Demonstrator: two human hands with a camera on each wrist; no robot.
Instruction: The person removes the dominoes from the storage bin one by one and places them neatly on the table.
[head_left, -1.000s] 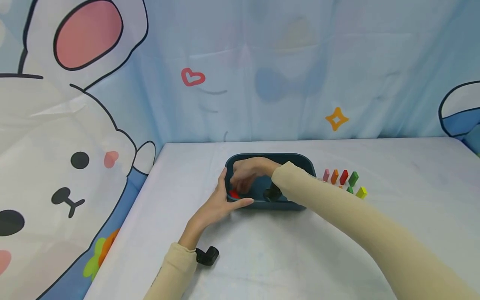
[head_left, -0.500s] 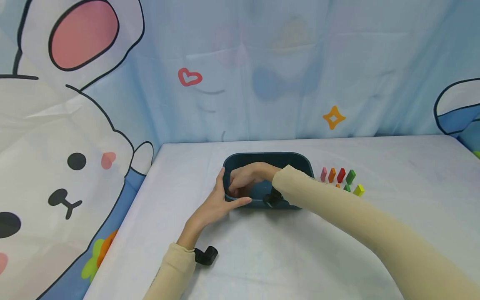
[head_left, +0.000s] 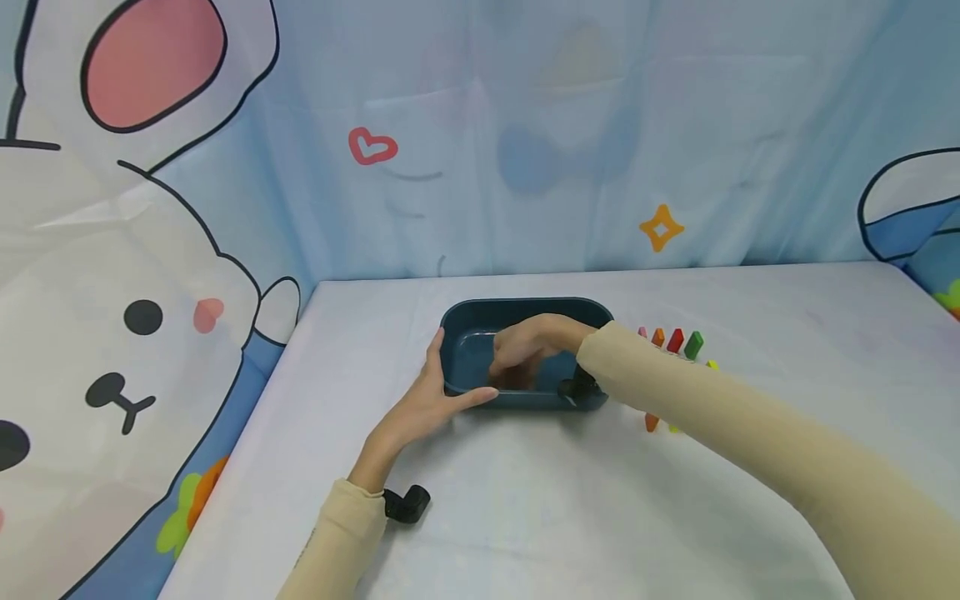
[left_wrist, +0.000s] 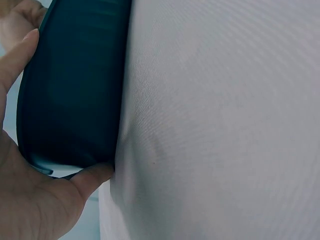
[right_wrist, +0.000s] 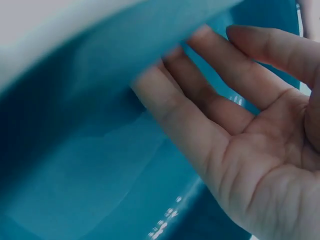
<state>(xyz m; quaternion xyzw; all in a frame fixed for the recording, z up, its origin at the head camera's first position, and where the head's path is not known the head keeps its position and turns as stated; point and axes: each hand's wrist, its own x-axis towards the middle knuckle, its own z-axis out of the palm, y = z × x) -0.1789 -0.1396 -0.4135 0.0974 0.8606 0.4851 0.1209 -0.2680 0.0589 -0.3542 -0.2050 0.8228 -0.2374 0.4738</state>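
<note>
A dark blue, rounded rectangular plastic tub [head_left: 525, 402] stands mid-table. My left hand [head_left: 420, 410] holds its left end, the thumb along the near wall and the fingers on the left side; the left wrist view also shows this hand [left_wrist: 42, 202] spanning the tub's end [left_wrist: 75, 95]. Inside the tub is my right hand [head_left: 528, 343], fingers bent and pointing down. In the right wrist view, the right hand's fingers [right_wrist: 185, 112] reach towards the tub's wall [right_wrist: 100, 75], with some tips blurred or hidden. I see nothing in this hand, but cannot tell whether it pinches something.
Right of the tub, partly behind the right forearm, stand small blocks, among them orange [head_left: 657, 337], red [head_left: 675, 340], green [head_left: 694, 345] and yellow [head_left: 713, 365]. Another orange block [head_left: 651, 422] shows below the sleeve [head_left: 720, 408]. A cartoon curtain [head_left: 465, 183] hangs behind.
My right hand has shifted right inside the tub, away from its left end. The red piece seen there a second ago is out of sight. My left hand keeps its place on the tub.
</note>
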